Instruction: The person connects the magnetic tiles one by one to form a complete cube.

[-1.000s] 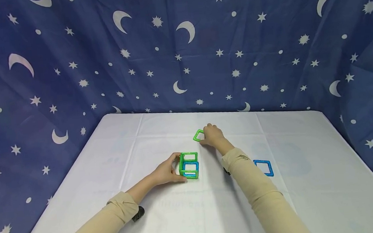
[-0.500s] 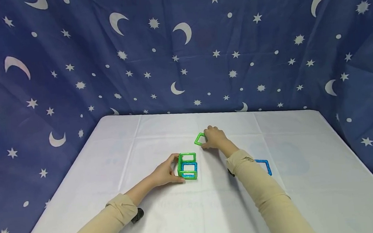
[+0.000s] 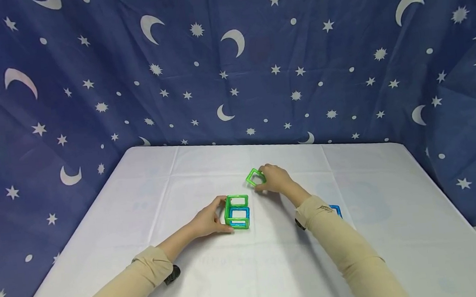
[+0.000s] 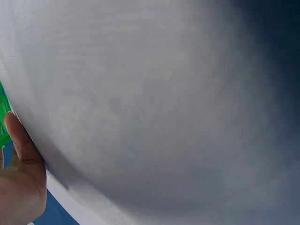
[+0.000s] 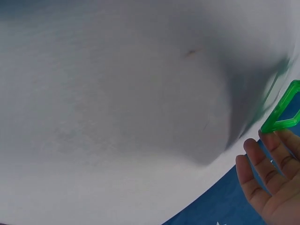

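While the two hands work well apart, each has hold of something. The left hand (image 3: 208,220) grips a small box of joined frames (image 3: 239,219), thumb at its near side and fingers at its far left corner. Green bars show along the left, far and near sides of this box, and a blue frame shows between them. It sits near the middle of the table. Farther back and slightly to the right, the right hand (image 3: 276,179) pinches a loose green square (image 3: 250,174) between thumb and fingers; the square is tilted, apart from the box, and in the right wrist view it looks raised above the cloth. Both forearms wear beige sleeves (image 3: 351,256) with the cuffs folded back, and a black object (image 3: 172,274) shows beneath the left cuff. Beside the right sleeve lies a blue square (image 3: 339,211), partly hidden by that arm. All of this is on a table (image 3: 232,281) covered in creased white cloth. Behind and at the sides hangs a dark blue curtain (image 3: 268,103) printed with pale moons, stars and dots.
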The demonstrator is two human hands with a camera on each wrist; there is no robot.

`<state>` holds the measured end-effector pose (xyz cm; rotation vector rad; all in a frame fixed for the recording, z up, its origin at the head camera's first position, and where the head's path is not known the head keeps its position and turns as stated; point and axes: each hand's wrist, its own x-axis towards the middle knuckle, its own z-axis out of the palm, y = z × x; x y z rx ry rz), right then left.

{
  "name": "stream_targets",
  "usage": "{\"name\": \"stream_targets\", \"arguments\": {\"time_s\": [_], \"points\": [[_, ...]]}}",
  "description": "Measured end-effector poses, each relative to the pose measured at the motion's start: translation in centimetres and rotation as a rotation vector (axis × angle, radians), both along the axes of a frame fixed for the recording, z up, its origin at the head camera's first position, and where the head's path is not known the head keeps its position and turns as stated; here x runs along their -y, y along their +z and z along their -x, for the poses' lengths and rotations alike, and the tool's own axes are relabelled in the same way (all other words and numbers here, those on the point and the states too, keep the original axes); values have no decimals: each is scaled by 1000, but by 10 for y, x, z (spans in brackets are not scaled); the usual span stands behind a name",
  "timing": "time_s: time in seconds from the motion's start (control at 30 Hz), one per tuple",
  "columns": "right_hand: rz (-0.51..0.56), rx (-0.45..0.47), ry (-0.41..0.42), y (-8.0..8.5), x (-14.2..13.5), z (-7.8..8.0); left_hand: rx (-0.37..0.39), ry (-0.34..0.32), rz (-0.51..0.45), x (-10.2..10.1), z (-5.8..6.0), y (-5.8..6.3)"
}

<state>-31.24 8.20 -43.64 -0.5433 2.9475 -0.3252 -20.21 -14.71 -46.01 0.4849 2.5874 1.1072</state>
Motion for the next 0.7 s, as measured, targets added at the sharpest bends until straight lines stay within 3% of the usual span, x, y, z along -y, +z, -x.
{"name": "stream_targets", "arguments": {"time_s": [0.7], "points": [[203, 25, 45, 0, -11, -19, -10, -3, -3, -1, -1, 2]]}}
